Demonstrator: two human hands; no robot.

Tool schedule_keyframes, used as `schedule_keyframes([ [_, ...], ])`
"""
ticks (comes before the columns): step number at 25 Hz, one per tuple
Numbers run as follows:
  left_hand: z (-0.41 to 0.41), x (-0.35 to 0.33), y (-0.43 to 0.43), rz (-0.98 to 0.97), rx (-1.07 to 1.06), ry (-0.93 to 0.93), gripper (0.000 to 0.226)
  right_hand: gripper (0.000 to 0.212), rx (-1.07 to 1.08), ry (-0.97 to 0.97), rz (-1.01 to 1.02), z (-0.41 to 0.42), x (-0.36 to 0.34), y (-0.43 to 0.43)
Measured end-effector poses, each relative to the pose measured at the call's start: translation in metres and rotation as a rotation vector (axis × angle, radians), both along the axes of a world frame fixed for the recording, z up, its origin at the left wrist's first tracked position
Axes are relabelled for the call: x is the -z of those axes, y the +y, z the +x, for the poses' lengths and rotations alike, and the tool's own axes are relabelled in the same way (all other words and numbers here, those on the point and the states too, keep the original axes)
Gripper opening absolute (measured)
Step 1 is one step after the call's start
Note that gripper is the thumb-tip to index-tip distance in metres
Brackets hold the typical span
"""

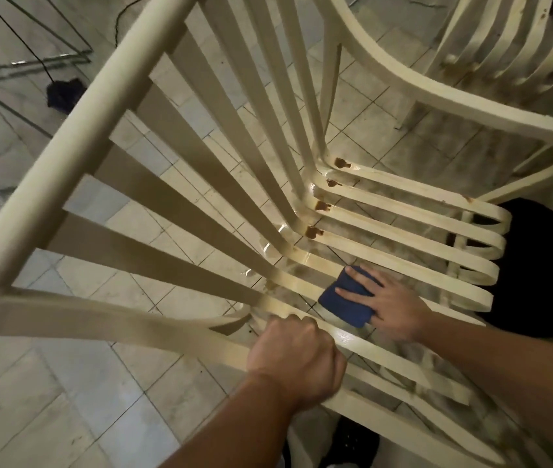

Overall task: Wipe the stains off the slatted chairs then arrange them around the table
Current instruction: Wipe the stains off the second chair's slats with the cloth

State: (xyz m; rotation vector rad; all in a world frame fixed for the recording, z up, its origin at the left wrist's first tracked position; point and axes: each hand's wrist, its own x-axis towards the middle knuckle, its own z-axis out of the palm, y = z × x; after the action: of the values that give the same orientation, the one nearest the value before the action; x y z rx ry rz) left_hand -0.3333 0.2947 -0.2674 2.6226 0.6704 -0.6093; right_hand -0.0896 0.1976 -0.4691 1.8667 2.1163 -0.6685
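The right hand [386,307] lies flat with its fingers spread, pressing a folded dark blue cloth [344,300] onto the seat slats [403,211] close to where seat meets backrest. The left hand [297,361] is clenched around the near side rail of the same slatted chair [66,150], knuckles up, its fingertips tucked out of sight beneath the rail.

The cream chair stands on the tiled floor [66,383] right in front of the person. Its back slats run long from the top rail at the upper left down to the seat, and the seat slats carry on toward the right, ending in looped tips. Four brown stains [314,232] sit in a row at the slat bends, beyond the cloth, and the bends near them look wet and shiny.

A second slatted chair [491,52], also spotted brown, stands just behind, cut off by the frame's upper right corner. Under the seat's far end lies a black rounded shape [545,265] (I can't tell what it is). A dark mop head [64,94] rests on the floor at upper left. The lower right is smeared with blur.
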Motion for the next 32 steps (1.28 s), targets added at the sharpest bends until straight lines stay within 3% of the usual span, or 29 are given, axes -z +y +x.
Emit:
schedule_keyframes([
  [4,-0.001,0.003,0.001,0.011,0.000,-0.007,0.052,0.065,0.015,0.030,0.021,-0.034,0.007,0.058],
  [9,0.000,0.004,-0.001,0.029,0.019,-0.013,0.051,0.068,0.047,0.046,0.088,-0.081,0.009,0.102],
  [17,-0.001,0.004,-0.001,0.042,0.029,-0.028,0.050,0.064,-0.011,0.054,0.080,-0.050,0.015,0.066],
  [26,-0.002,0.005,-0.002,0.032,0.016,-0.037,0.053,0.064,0.158,0.024,0.041,0.001,-0.006,-0.037],
  [32,-0.002,0.005,-0.002,0.030,0.010,-0.027,0.055,0.065,0.216,0.020,0.052,-0.020,-0.009,-0.026],
])
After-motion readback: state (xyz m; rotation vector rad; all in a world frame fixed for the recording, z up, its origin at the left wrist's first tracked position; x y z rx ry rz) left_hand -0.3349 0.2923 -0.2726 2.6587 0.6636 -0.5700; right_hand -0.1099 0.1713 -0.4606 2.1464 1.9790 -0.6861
